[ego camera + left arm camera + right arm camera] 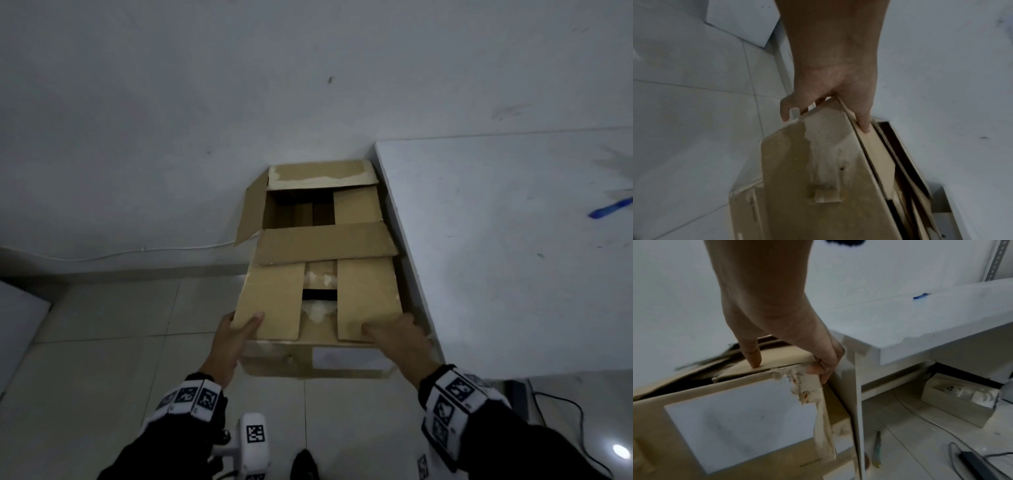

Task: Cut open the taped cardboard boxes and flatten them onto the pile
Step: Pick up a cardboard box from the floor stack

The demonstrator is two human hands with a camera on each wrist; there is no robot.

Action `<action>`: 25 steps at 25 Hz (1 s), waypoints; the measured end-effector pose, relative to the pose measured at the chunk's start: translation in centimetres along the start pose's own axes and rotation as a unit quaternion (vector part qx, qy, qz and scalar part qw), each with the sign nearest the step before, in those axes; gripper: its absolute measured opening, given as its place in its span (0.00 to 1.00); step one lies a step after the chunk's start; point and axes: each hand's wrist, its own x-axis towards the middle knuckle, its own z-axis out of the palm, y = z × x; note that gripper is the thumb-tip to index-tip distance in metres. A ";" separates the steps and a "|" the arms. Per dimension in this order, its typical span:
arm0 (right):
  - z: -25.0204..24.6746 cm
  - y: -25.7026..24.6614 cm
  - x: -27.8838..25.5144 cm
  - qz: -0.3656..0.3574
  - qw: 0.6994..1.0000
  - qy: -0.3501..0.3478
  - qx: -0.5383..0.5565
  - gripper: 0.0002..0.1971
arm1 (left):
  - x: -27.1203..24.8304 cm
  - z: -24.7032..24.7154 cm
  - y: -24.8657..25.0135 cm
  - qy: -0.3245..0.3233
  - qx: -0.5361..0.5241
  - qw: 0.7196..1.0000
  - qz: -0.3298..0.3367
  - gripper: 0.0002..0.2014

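Head view shows the cardboard box (318,270) straight in front of the person, down low by the floor (102,342). Its long side runs away from the person, toward the wall (171,102). The near short end is the end they have hold of. The box looks like it sits on top of another box or a pile, but the light is poor, so I cannot be sure what is under it.

The left hand (233,337) is at the near left corner. Its thumb lies on top of the left flap and its fingers curl under the edge, so it grips the box. The right hand (400,337) is at the near right corner. Its thumb presses on top of the right flap and its fingers wrap round the corner, where torn tape (807,386) hangs down. Both hands are about the same way from the box, one on each side.

The top flaps are already loose, and the far end is open and dark inside.

The white counter (496,257) stands just beside the box on the right. The right hand has little room there. A blue cutter (609,208) lies on the counter, well apart from both hands.

I think the next move is to lift or pull the near end, using both hands together.
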 end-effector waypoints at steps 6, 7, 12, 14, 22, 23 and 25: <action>-3.5 0.4 -4.5 -0.065 0.986 -0.003 0.154 0.46 | -3.9 -3.4 2.1 0.110 0.000 0.994 -0.001 0.31; -4.3 1.0 -5.4 -0.079 0.984 -0.014 0.162 0.44 | -5.6 -4.1 2.4 0.127 -0.007 0.992 0.002 0.31; -9.1 3.7 -10.7 -0.167 0.964 -0.053 0.201 0.36 | -14.6 -5.6 4.9 0.194 -0.017 0.980 0.050 0.37; -12.2 4.5 -12.5 -0.201 0.948 -0.062 0.237 0.34 | -18.3 -4.9 6.7 0.189 -0.030 0.978 0.080 0.41; -28.4 9.9 -12.5 -0.202 0.912 -0.093 0.345 0.34 | -26.1 6.5 13.6 0.112 -0.063 0.959 0.254 0.24; -29.8 10.5 -11.8 -0.210 0.909 -0.092 0.348 0.37 | -26.3 8.2 14.1 0.094 -0.058 0.956 0.273 0.23; -32.5 11.5 -9.6 -0.241 0.898 -0.058 0.363 0.47 | -26.0 12.2 15.2 0.036 -0.057 0.952 0.300 0.22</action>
